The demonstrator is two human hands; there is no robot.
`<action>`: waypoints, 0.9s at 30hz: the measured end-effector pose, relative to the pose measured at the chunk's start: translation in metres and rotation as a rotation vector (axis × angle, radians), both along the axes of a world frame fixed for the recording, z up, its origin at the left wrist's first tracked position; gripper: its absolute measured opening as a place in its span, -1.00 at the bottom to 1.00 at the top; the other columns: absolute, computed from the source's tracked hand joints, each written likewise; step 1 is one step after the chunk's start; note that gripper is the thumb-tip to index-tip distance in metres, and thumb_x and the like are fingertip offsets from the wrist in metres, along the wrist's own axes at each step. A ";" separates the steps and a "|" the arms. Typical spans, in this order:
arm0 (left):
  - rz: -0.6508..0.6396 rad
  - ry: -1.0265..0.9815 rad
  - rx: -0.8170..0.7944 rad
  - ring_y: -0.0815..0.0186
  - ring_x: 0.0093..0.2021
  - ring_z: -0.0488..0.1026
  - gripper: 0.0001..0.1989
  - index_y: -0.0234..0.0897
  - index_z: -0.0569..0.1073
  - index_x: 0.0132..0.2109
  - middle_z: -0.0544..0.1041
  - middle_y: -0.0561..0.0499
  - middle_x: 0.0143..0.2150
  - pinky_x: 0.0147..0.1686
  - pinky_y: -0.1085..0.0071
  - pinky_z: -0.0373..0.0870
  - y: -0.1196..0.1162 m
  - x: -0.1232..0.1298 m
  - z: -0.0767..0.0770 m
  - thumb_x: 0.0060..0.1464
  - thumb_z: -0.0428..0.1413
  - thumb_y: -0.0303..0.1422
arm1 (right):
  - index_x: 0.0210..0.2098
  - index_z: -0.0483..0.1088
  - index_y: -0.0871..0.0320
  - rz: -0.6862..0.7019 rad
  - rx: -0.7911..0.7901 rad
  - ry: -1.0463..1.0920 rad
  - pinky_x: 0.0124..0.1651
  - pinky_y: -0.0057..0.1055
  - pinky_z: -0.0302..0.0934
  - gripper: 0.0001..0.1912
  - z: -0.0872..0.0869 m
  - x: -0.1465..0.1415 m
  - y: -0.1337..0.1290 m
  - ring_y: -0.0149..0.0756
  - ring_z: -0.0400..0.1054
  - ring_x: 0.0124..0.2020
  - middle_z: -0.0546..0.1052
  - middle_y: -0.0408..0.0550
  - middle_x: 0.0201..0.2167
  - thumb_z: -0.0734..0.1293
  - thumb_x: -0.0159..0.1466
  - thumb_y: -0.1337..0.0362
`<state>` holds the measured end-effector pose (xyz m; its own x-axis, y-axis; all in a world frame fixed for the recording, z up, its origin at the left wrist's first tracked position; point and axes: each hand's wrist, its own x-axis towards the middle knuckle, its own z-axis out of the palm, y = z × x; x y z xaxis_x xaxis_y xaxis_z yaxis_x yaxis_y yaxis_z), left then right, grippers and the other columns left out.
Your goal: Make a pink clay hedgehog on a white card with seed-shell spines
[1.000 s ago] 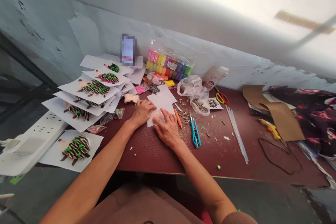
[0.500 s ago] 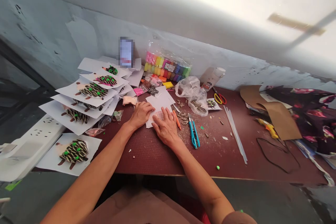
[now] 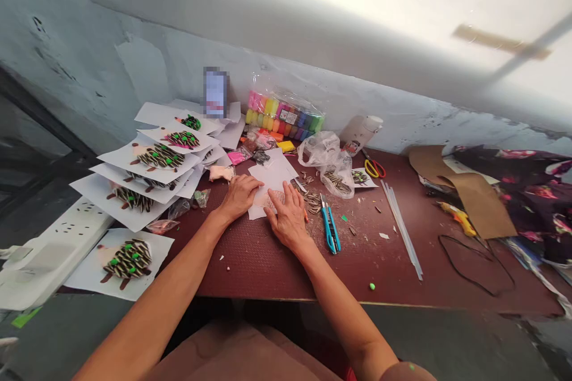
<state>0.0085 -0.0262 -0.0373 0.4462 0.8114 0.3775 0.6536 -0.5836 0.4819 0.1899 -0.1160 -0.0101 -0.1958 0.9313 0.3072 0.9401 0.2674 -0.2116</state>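
A white sheet of paper (image 3: 273, 168) lies on the dark red table, with a pale pinkish flattened patch (image 3: 273, 200) near its lower edge. My left hand (image 3: 240, 196) rests at the sheet's left edge, its fingers stretched out. Over the patch's right side lies my right hand (image 3: 289, 217), fingers spread and flat, partly hiding it. An orange stick-like tool (image 3: 305, 214) shows just past the right hand, mostly covered. Striped seeds (image 3: 313, 199) are scattered beside it, and a blue utility knife (image 3: 329, 226) lies to their right.
Finished seed hedgehog pictures (image 3: 158, 156) are stacked at left, near a white power strip (image 3: 67, 244). Behind stand a phone (image 3: 215, 93), a bag of coloured clay (image 3: 286, 114) and a white bottle (image 3: 364, 131). Scissors (image 3: 374, 168), clear glue sticks (image 3: 402, 232) and a yellow glue gun (image 3: 460, 218) lie right.
My right hand has shifted slightly to the right, uncovering more of the pinkish patch and covering more of the orange tool. The left hand stays at the sheet's edge.
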 end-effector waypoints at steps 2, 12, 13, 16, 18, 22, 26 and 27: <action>0.008 -0.004 0.009 0.14 -0.11 0.43 -0.74 -0.23 0.58 -0.05 0.61 -0.09 -0.12 -0.05 0.16 0.28 -0.001 0.000 0.000 0.29 0.01 -0.45 | 0.27 0.38 -0.01 -0.020 -0.004 0.005 0.36 0.08 -0.04 -0.56 0.002 0.002 -0.003 0.07 -0.02 0.44 0.17 0.16 0.43 0.28 0.43 0.12; -0.001 0.063 0.061 0.13 -0.14 0.38 -0.72 -0.21 0.60 -0.09 0.55 -0.09 -0.18 -0.09 0.18 0.27 -0.003 0.002 0.001 0.30 -0.01 -0.47 | 0.16 0.47 -0.04 0.087 -0.042 -0.041 0.40 0.08 -0.10 -0.65 0.003 0.001 -0.013 0.06 -0.01 0.44 0.22 0.10 0.40 0.31 0.41 0.13; -0.003 0.067 0.062 0.13 -0.14 0.38 -0.72 -0.22 0.60 -0.09 0.55 -0.09 -0.18 -0.09 0.18 0.27 -0.003 0.002 0.001 0.30 -0.01 -0.47 | 0.15 0.48 -0.04 0.093 -0.052 -0.047 0.39 0.09 -0.10 -0.66 0.004 0.001 -0.013 0.06 0.00 0.43 0.23 0.09 0.40 0.31 0.41 0.14; -0.015 0.074 0.065 0.13 -0.13 0.38 -0.72 -0.22 0.60 -0.09 0.54 -0.10 -0.18 -0.09 0.18 0.26 -0.003 0.003 0.002 0.28 0.00 -0.49 | 0.13 0.49 -0.04 0.095 -0.062 -0.049 0.37 0.07 -0.06 -0.68 0.005 0.000 -0.013 0.04 0.03 0.42 0.25 0.07 0.39 0.31 0.42 0.15; -0.028 0.079 0.063 0.13 -0.14 0.38 -0.72 -0.22 0.60 -0.10 0.54 -0.10 -0.18 -0.09 0.18 0.26 -0.004 0.003 0.003 0.27 0.00 -0.50 | 0.15 0.47 -0.03 0.096 -0.050 -0.040 0.37 0.05 -0.04 -0.66 0.006 -0.001 -0.012 0.02 0.05 0.42 0.26 0.08 0.39 0.30 0.42 0.15; -0.043 0.077 0.060 0.15 -0.15 0.40 -0.73 -0.24 0.61 -0.13 0.55 -0.10 -0.19 -0.09 0.20 0.26 -0.004 0.003 0.007 0.23 0.01 -0.53 | 0.22 0.43 0.00 0.098 -0.046 -0.043 0.39 0.10 -0.08 -0.61 0.006 -0.006 -0.011 0.07 -0.01 0.45 0.20 0.15 0.42 0.29 0.42 0.15; -0.041 0.054 0.037 0.16 -0.13 0.43 -0.71 -0.25 0.61 -0.12 0.57 -0.09 -0.18 -0.06 0.19 0.27 -0.005 0.004 0.009 0.22 0.01 -0.56 | 0.18 0.46 -0.01 0.088 -0.119 -0.083 0.38 0.15 -0.07 -0.63 0.009 -0.011 -0.007 0.12 -0.03 0.47 0.18 0.15 0.43 0.30 0.42 0.13; -0.038 0.054 0.033 0.16 -0.13 0.43 -0.70 -0.25 0.61 -0.11 0.57 -0.10 -0.18 -0.06 0.19 0.27 -0.005 0.005 0.010 0.22 0.00 -0.56 | 0.17 0.47 -0.02 0.090 -0.130 -0.092 0.38 0.16 -0.07 -0.64 0.012 -0.011 -0.006 0.12 -0.04 0.47 0.18 0.15 0.43 0.30 0.42 0.13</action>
<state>0.0134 -0.0309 -0.0278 0.4971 0.7807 0.3786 0.6549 -0.6238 0.4266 0.1785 -0.1216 0.0015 -0.3016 0.9395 0.1624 0.9307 0.3271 -0.1639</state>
